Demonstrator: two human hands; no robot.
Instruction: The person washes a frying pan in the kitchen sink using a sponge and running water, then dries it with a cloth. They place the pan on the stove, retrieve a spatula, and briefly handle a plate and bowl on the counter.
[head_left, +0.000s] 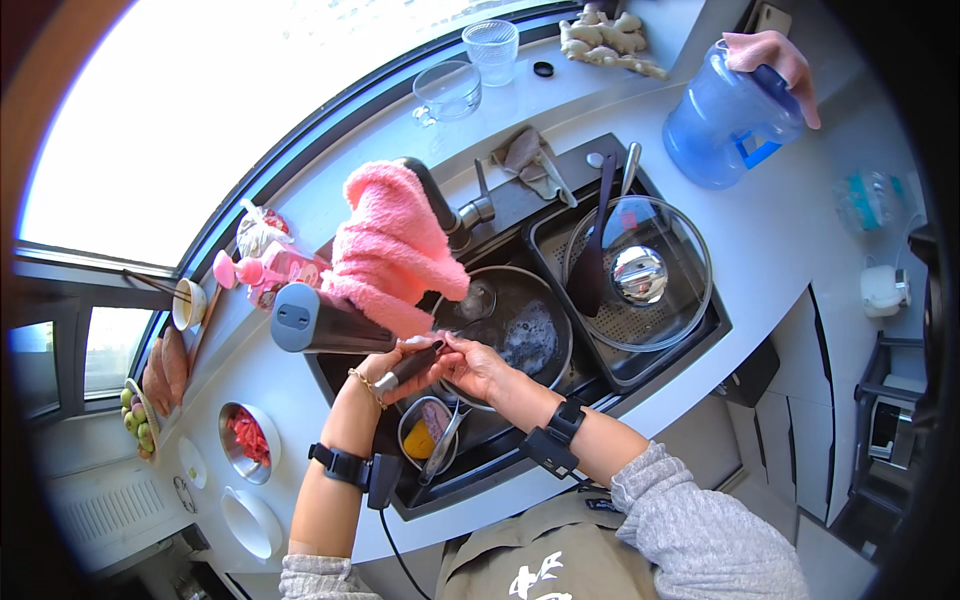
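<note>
My left hand (386, 371) is closed around a utensil's dark handle (412, 367) with a silver end, just above the sink. My right hand (474, 364) is beside it, its fingers at the handle's dark tip, where a bit of white foam shows. Under the hands a round pan (534, 307) with sudsy water and a small clear item sits in the left basin. A small container (406, 435) with a yellow and a purple sponge is nearer me. A fluffy pink towel (390, 240) drapes over the black faucet (431, 187).
A glass lid (675, 300) and dark spatula (592, 262) lie over the right basin. A dispenser (330, 322) stands left of my hands, near a pink pump bottle (262, 274). Bowls (274, 442) line the left counter; a blue water jug (712, 127) stands back right.
</note>
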